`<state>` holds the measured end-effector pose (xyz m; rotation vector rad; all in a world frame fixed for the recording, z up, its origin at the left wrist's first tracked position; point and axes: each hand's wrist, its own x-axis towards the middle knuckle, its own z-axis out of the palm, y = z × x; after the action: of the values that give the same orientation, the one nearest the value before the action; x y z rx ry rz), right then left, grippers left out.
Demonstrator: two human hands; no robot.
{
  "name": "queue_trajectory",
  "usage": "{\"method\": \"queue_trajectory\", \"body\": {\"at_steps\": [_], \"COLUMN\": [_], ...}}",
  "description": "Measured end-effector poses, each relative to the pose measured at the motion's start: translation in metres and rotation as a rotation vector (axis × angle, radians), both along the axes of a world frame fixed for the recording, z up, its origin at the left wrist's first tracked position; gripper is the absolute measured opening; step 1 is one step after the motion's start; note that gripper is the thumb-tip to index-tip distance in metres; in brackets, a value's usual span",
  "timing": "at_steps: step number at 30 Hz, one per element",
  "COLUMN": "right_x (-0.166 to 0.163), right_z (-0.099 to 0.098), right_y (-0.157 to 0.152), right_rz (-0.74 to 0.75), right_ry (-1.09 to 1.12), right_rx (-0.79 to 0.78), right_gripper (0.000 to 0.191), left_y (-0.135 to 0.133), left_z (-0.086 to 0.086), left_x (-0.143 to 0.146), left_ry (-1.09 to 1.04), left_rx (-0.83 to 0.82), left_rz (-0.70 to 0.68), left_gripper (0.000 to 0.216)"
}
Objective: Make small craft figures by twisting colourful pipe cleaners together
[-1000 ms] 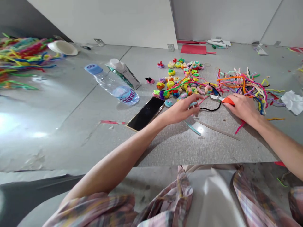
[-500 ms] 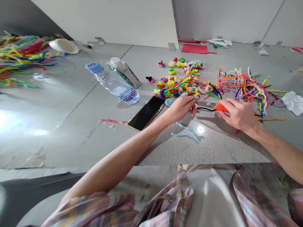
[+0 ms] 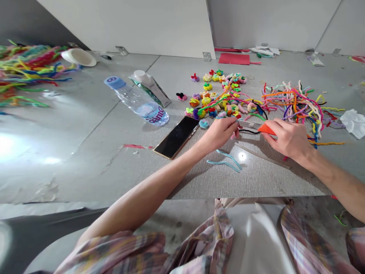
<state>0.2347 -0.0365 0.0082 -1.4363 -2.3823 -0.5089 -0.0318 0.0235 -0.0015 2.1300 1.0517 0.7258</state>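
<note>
My left hand (image 3: pixel 221 133) is closed in a pinch on the end of a black pipe cleaner (image 3: pixel 248 131) just above the table. My right hand (image 3: pixel 288 137) is wrapped round scissors with an orange handle (image 3: pixel 267 129), and their metal blades (image 3: pixel 248 124) point left at the pinched end. A bent light-blue pipe cleaner (image 3: pixel 226 161) lies on the table below my left hand. Behind both hands sit several small coiled pipe-cleaner flowers (image 3: pixel 216 95) in mixed colours.
A tangle of loose coloured pipe cleaners (image 3: pixel 299 102) lies at the right, a crumpled tissue (image 3: pixel 353 122) beyond it. A phone (image 3: pixel 176 137), a lying water bottle (image 3: pixel 137 101) and a carton (image 3: pixel 151 88) are left of the hands. More pipe cleaners (image 3: pixel 25 72) and a white bowl (image 3: pixel 78 57) sit far left.
My left hand let a light-blue pipe cleaner drop to the table and pinched the black one. My right hand lifted the scissors and brought the blades left to it.
</note>
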Motion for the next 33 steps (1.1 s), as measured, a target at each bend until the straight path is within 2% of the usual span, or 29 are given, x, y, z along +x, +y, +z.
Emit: {"method": "queue_trajectory", "body": {"at_steps": [8, 13, 22, 28, 33], "right_x": [-0.001, -0.007, -0.009, -0.014, -0.005], "right_z": [-0.001, -0.002, -0.003, -0.004, -0.002], "right_y": [-0.002, -0.003, -0.003, -0.004, -0.002], "right_rz": [-0.033, -0.063, -0.139, -0.137, -0.104], "right_ry": [-0.026, -0.031, -0.019, -0.061, -0.039], "right_rx": [0.027, -0.012, -0.046, -0.104, -0.064], "right_gripper": [0.038, 0.037, 0.033, 0.033, 0.032], "left_y": [-0.001, -0.004, 0.0, -0.008, -0.008], "left_z": [-0.008, -0.01, -0.013, -0.019, -0.025], "left_x": [0.001, 0.003, 0.007, 0.014, 0.012], "left_ry": [0.065, 0.116, 0.069, 0.202, 0.215], "left_rx": [0.095, 0.132, 0.083, 0.17, 0.262], "left_rz": [0.009, 0.028, 0.104, 0.065, 0.057], "left_gripper": [0.038, 0.035, 0.038, 0.034, 0.036]}}
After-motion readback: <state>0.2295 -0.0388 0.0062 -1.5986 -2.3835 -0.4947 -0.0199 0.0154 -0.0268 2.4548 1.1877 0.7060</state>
